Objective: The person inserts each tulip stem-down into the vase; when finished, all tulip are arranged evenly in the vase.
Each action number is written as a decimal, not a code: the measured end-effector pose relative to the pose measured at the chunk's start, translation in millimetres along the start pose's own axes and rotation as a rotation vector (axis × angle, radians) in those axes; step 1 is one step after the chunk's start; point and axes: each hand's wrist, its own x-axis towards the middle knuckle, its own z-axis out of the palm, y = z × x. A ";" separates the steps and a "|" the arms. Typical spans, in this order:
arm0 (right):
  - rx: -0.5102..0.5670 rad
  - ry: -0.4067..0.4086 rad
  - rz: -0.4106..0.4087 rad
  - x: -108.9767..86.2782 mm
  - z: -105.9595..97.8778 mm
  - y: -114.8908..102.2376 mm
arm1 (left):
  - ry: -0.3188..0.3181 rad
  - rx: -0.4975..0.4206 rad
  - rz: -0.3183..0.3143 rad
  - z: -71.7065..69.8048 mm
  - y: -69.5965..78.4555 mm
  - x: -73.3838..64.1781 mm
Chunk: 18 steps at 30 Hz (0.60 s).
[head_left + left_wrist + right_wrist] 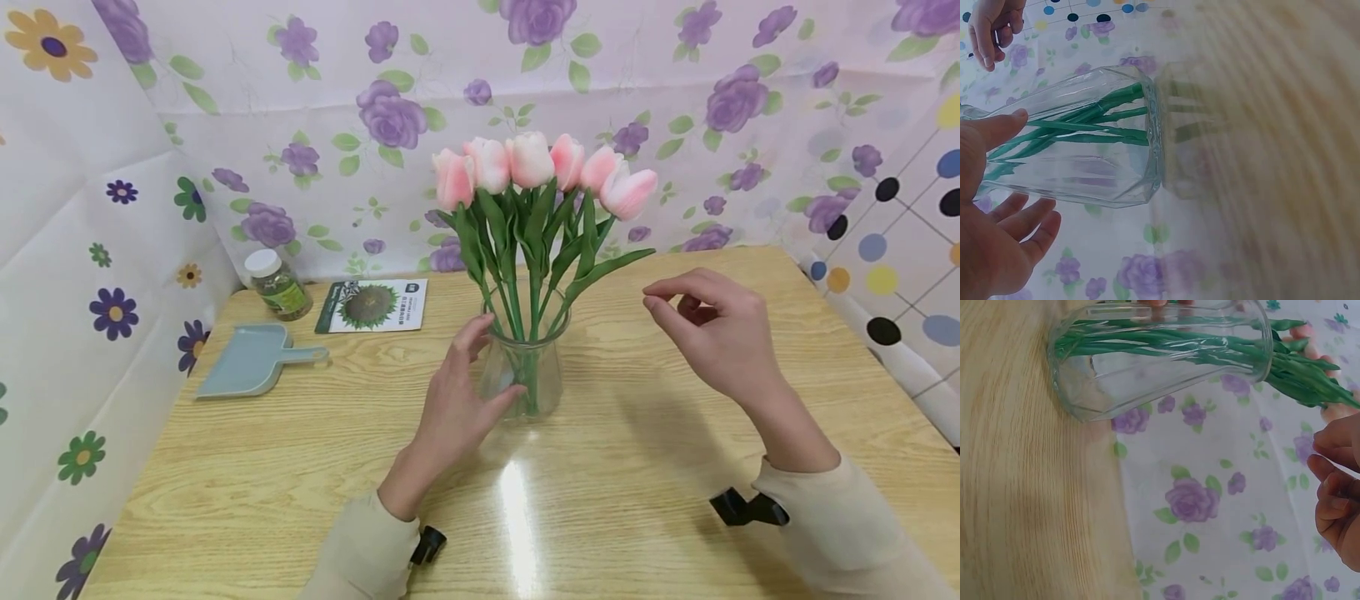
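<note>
A clear glass vase stands upright on the wooden table, holding several pink-and-white tulips with green stems and leaves. My left hand is at the vase's left side, thumb across its front and fingertips right at the rim. In the left wrist view, that hand has its fingers spread along the glass, loosely bent. My right hand hovers right of the vase, apart from it. Its thumb and index fingertips are close together in the right wrist view, with nothing visible between them.
Toward the back left lie a light blue dustpan and a seed packet with a sunflower picture. A jar with a white lid stands near them. Flower-patterned sheets rise behind and beside the table.
</note>
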 end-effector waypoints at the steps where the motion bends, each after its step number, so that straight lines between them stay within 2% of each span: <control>1: -0.002 0.001 0.006 0.0 -0.6 1.1 | -0.009 0.001 -0.007 1.1 0.7 0.9; 6: -0.024 0.000 0.025 -0.2 -1.3 6.8 | -0.049 0.029 -0.044 6.7 6.6 6.6; 10: -0.050 0.018 0.011 -0.8 0.3 13.7 | -0.056 0.044 -0.055 12.7 10.5 10.4; 14: -0.087 0.039 -0.003 -3.1 3.2 21.6 | -0.044 0.059 -0.039 15.7 12.6 11.9; 18: -0.133 0.035 -0.011 -5.4 4.7 28.1 | -0.003 0.078 -0.071 7.1 16.5 6.9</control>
